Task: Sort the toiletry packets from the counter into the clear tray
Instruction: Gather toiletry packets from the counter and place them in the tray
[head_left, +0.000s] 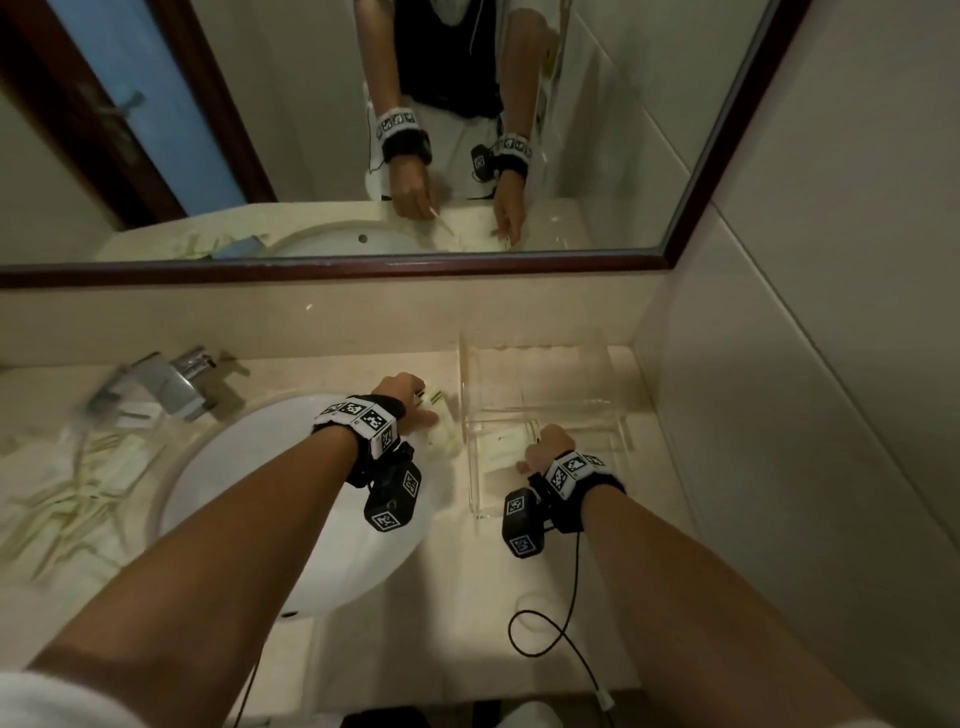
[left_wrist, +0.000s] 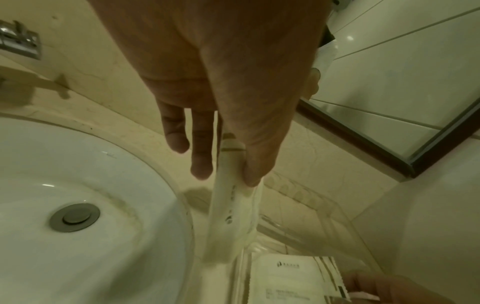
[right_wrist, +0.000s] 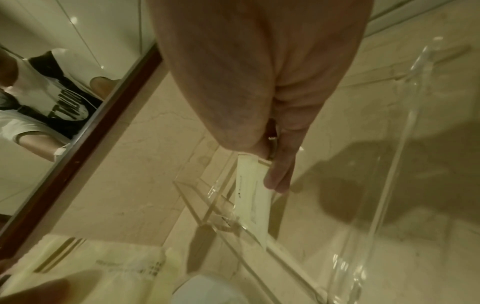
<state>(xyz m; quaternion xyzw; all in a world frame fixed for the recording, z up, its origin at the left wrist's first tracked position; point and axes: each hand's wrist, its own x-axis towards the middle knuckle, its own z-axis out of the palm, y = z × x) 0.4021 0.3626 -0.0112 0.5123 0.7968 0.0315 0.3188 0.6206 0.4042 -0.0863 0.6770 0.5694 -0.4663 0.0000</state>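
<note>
The clear tray (head_left: 543, 404) stands on the counter to the right of the sink. My left hand (head_left: 421, 410) hovers just outside the tray's left wall, thumb and fingers pinching a long white packet (left_wrist: 233, 216) that hangs down over the sink's edge. My right hand (head_left: 535, 452) is inside the tray's near compartment. It holds a flat white packet (right_wrist: 252, 195) upright on its edge against the clear divider (right_wrist: 207, 205). Another printed packet (left_wrist: 285, 277) lies flat on the tray floor. A pile of several pale packets (head_left: 78, 483) is spread on the counter left of the sink.
The white sink basin (head_left: 291, 499) sits between the pile and the tray, with a chrome faucet (head_left: 166, 384) at its back left. A mirror (head_left: 467, 130) with a dark frame runs along the back wall. A tiled wall (head_left: 805, 415) closes the right side. A black cable (head_left: 561, 623) trails over the counter's front.
</note>
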